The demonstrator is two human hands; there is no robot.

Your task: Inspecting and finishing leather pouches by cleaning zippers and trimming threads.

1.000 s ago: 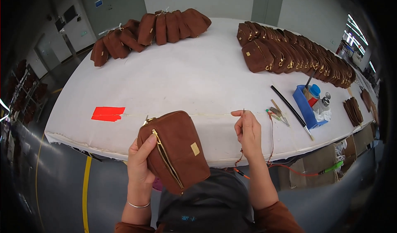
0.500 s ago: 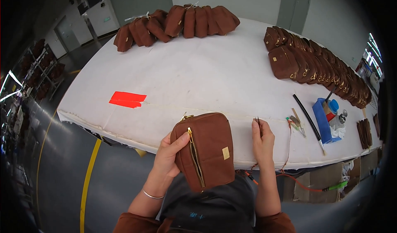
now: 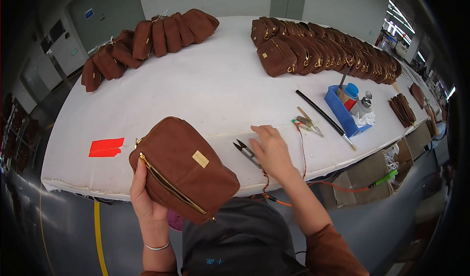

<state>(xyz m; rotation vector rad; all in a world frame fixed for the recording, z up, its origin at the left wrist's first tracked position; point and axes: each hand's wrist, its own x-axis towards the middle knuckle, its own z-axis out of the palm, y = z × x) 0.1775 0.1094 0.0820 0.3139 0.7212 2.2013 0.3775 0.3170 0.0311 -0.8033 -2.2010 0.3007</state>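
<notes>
A brown zip pouch [image 3: 188, 171] with a gold zipper and a small pale label is held up over the table's front edge. My left hand [image 3: 149, 200] grips it by its left side, thumb close to the zipper pull. Dark thread snips [image 3: 247, 153] lie on the white table, points facing away from me. Just right of them hovers my right hand [image 3: 274, 151], its fingers stretched out and holding nothing. The snips' handle end is close by that hand's wrist, near a reddish cord.
Brown pouches stand in a row [image 3: 152, 36] at the back left and in long rows [image 3: 323, 51] at the back right. A blue bin [image 3: 340, 112] holds bottles. Near it lie a black-handled brush [image 3: 323, 117] and small tools [image 3: 308, 124]. Red tape [image 3: 106, 147] marks the table [image 3: 225, 95].
My right hand has let go of the snips, which now lie on the table. The pouch has tilted in my left hand, and the view has turned to the right.
</notes>
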